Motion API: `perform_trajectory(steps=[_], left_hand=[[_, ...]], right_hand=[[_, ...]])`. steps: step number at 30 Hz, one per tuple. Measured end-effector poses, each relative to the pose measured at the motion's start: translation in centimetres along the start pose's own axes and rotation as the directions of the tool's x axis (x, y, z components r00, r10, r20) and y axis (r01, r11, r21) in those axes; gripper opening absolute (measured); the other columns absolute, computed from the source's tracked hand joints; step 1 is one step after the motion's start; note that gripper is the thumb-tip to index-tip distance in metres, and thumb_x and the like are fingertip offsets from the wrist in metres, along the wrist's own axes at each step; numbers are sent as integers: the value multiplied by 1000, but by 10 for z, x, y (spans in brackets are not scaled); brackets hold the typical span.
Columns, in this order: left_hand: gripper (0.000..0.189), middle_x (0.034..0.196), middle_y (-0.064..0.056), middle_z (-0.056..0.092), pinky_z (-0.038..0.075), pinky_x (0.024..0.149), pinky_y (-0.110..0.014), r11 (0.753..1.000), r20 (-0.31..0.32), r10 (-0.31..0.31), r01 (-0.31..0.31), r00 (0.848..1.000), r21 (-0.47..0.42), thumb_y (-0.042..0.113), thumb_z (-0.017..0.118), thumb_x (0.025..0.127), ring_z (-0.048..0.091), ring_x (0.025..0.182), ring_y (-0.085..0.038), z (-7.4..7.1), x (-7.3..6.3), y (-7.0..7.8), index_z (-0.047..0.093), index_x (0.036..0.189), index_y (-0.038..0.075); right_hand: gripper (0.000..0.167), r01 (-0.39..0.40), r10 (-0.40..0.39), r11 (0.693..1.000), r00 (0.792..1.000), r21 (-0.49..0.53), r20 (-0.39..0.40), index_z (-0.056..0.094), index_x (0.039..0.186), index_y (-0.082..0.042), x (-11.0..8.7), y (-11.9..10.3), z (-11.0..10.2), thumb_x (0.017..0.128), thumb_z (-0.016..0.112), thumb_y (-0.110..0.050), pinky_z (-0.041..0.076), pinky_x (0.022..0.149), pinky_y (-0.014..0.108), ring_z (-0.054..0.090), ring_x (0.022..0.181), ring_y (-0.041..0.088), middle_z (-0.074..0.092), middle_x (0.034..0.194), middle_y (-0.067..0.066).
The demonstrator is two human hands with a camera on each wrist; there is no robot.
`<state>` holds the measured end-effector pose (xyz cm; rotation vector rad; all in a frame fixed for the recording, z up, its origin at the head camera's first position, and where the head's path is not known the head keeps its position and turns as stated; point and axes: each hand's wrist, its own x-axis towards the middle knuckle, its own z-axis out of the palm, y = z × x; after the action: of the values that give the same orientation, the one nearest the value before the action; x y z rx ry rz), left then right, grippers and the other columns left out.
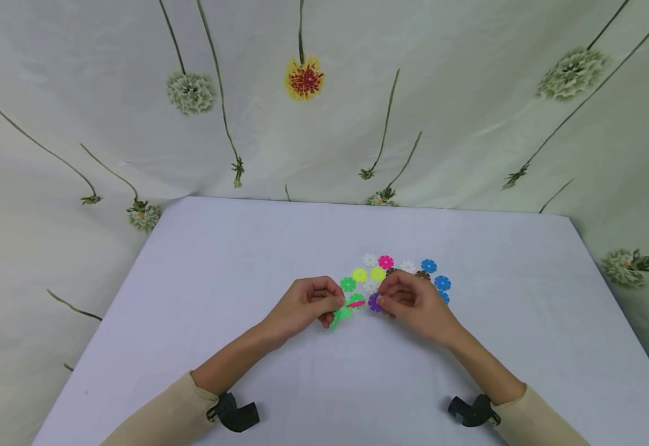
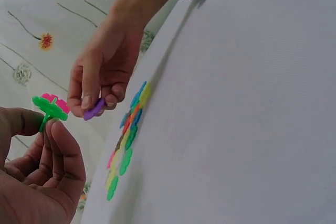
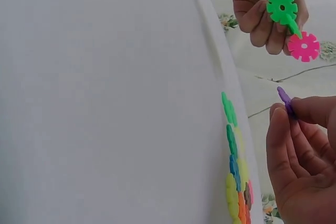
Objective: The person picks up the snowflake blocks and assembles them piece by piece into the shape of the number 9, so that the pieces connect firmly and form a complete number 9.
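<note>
My left hand (image 1: pixel 304 306) pinches a small joined cluster of notched flower-shaped plastic discs. The cluster has green discs (image 3: pixel 274 10) and a pink disc (image 3: pixel 311 52), slotted together at angles. Between the thumb and fingertips of my right hand (image 1: pixel 422 306) is a single purple disc (image 1: pixel 374 303), held by its edge. In the left wrist view the purple disc stays apart from the cluster. Both hands are held above the white table, close to each other, in front of a spread of loose discs. Part of that spread is hidden behind the right hand.
Loose discs lie flat beyond the hands: yellow (image 1: pixel 360 275), pink (image 1: pixel 385 262), blue (image 1: pixel 428 266), green (image 1: pixel 348 284), and white, brown and orange ones. The white table (image 1: pixel 218 260) meets a flower-patterned cloth (image 1: pixel 458 124) behind. Each wrist wears a black camera (image 1: pixel 238 415).
</note>
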<state>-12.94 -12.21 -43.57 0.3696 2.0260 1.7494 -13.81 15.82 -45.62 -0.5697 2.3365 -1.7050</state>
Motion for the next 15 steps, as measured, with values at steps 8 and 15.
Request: perform_trajectory(steps=[8,15], left_hand=[[19,83,-1,66,58,69,-23,1000,1,-12,12,1000,2,15,66,103,59,69,-12,0,1,-2,67,112,-2],[19,83,0,66,58,69,-23,1000,-4,-13,13,1000,8,15,66,104,59,70,-12,1,2,-2,68,112,-2]], right_hand=[[16,-23,22,985,1000,171,5,66,112,2,-1,-2,-2,100,74,-4,67,71,33,74,76,37,75,95,21],[15,-14,12,976,1000,217,10,67,111,3,-1,-5,-1,101,73,-5,66,70,31,74,73,31,76,92,11]])
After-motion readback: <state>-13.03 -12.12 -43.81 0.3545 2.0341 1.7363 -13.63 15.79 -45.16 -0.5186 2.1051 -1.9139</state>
